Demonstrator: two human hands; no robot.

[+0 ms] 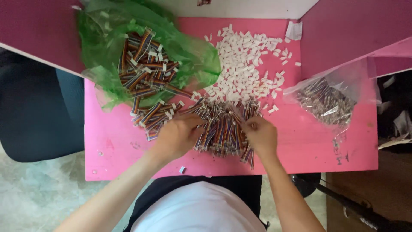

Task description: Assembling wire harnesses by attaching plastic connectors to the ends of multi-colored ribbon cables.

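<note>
A flat row of short rainbow-coloured ribbon cables (223,129) lies on the pink table (313,146) in front of me. My left hand (178,135) rests on the left end of this row, fingers curled over the cables. My right hand (261,134) pinches cables at the row's right side, with a few strands trailing below it. A heap of small white plastic connectors (244,64) lies just beyond the cables. More cable bundles with white ends spill from a green plastic bag (128,47) at the upper left.
A clear plastic bag (328,101) with several thin wired parts sits at the right. Dark pink partition walls (356,30) flank the table on both sides. One loose white connector (182,169) lies near the front edge. A dark chair (30,111) stands at the left.
</note>
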